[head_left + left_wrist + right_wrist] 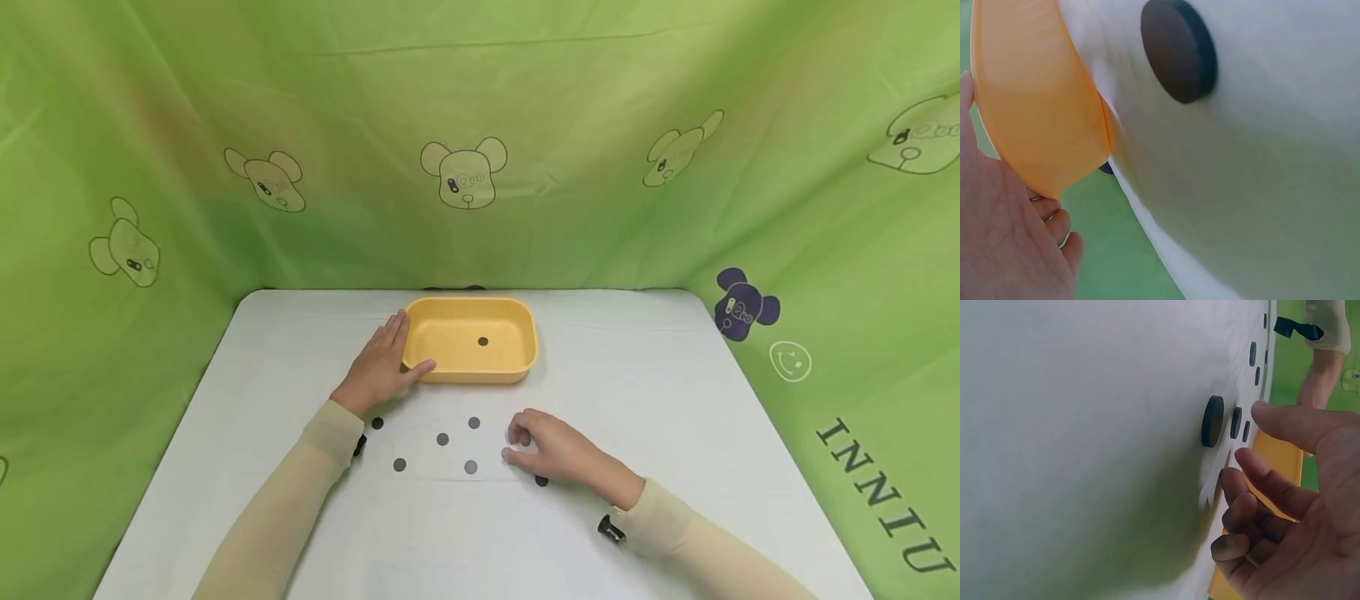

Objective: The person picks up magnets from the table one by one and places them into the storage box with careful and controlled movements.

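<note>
In the head view my left hand (pixel 375 364) rests against the left end of a yellow tray (pixel 471 377), its fingers straight along the side and the thumb at the front rim. One dark round disc (pixel 483 342) lies inside the tray. My right hand (pixel 562 448) hovers low over the table, fingers bent and thumb apart from them. A grey disc (pixel 506 454) lies by the thumb tip and another disc (pixel 525 441) shows beneath the fingers. In the right wrist view, thumb (pixel 1285 425) and index finger (pixel 1272 481) hold nothing between them.
Several more discs lie spread on the white table (pixel 450 542), among them a left disc (pixel 378 423), a middle disc (pixel 443 439) and a disc (pixel 542 481) below the right hand. Green printed cloth (pixel 465 92) hangs around the table's back and sides.
</note>
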Motion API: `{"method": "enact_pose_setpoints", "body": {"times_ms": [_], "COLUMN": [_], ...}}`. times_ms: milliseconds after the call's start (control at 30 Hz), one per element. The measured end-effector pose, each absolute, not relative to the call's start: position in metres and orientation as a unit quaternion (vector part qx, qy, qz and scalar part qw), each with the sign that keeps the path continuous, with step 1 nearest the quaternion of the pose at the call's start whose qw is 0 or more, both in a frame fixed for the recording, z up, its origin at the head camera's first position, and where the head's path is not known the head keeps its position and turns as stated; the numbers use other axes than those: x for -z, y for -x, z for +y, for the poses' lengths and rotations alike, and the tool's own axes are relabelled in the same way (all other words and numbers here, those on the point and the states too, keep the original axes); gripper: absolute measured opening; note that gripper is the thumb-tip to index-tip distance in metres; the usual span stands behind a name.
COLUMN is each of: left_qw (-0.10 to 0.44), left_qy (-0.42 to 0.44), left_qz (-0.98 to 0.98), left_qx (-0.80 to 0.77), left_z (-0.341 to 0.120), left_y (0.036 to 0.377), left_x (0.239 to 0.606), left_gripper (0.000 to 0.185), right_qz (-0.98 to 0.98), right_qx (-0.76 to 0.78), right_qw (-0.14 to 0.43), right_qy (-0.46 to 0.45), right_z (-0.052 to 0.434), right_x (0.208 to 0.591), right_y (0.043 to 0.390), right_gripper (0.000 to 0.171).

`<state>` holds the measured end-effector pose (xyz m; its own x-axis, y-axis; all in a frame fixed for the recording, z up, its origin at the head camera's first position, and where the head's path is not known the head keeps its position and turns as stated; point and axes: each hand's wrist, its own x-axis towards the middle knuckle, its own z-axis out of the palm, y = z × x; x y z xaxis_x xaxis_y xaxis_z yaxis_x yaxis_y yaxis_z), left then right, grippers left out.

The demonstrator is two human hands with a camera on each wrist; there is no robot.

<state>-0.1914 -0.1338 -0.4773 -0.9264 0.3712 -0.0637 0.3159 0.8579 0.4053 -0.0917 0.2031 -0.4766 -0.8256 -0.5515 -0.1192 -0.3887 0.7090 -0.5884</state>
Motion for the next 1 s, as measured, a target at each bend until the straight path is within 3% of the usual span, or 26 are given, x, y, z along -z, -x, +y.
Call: {"method": "enact_pose_setpoints", "body": {"times_ms": [1000], "left_qw": [0.067], "left_qy": [-0.178], "left_qz": [0.963], "left_qx": [-0.191], "left_z": [-0.1347], "left_y": [0.1916], "left_x": [0.4808], "left_gripper": [0.103], "right_qz": [0.924], "right_qx": [0.24], "right_qw": [0.124], "right_qy": [0.269], "right_z": [0.1995], "right_x": [0.4813], "right_y": [0.0898], "right_gripper": [0.018]}}
